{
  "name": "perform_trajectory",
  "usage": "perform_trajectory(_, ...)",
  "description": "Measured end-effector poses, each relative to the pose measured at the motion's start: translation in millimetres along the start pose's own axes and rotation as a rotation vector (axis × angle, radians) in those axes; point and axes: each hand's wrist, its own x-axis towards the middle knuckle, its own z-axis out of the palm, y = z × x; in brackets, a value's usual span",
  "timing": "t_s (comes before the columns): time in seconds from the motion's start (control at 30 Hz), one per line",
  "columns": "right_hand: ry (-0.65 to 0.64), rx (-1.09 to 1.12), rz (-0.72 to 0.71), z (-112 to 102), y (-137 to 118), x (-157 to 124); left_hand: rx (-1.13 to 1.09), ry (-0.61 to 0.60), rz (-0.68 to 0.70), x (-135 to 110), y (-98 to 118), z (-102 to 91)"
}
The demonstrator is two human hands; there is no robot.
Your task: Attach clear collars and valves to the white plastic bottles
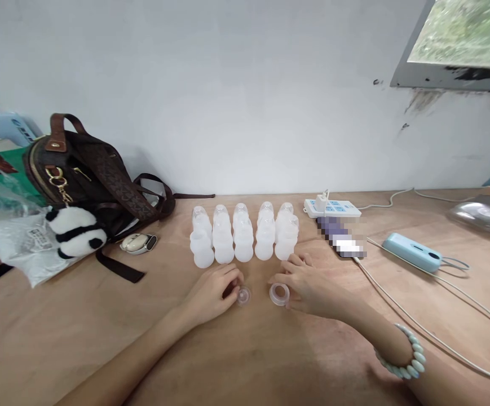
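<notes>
Several small translucent white bottles (243, 239) stand in two rows on the wooden table (101, 338), just beyond my hands. My left hand (211, 293) rests on the table with fingers curled, pinching a small clear bottle piece (243, 295) at its fingertips. My right hand (308, 285) lies opposite it, fingers closed on a clear round ring-shaped piece (279, 294). The two pieces are a little apart, facing each other. A pale green bead bracelet (407, 355) circles my right wrist.
A brown patterned bag (88, 175) with a panda plush (75, 230) and a plastic bag (12, 237) sit at the left. A white power strip (333, 208), a blurred phone (341, 238), a light blue device (411, 252) and white cables (422, 332) lie at the right.
</notes>
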Motion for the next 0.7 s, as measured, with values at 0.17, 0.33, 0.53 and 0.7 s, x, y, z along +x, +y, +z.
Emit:
perform_trajectory(0.17, 0.036, 0.041, -0.029, -1.4, -0.6, -1.6, 0.076, -0.055, 0.138, -1.6, -1.6, 4.8)
perform_trajectory(0.33, 0.06, 0.038, -0.043, 3.0, 1.5, -1.2, 0.062, -0.024, 0.175, -3.5, 2.6, 3.9)
perform_trajectory(0.53, 0.075, 0.039, -0.046, 1.3, 3.4, -1.2, 0.134, 0.706, 0.107, 6.2, 4.5, -52.5)
perform_trajectory(0.7, 0.387, 0.096, -0.029, 1.5, 2.6, 3.3, -0.067, 0.714, -0.129, 30.3, -28.8, -109.1)
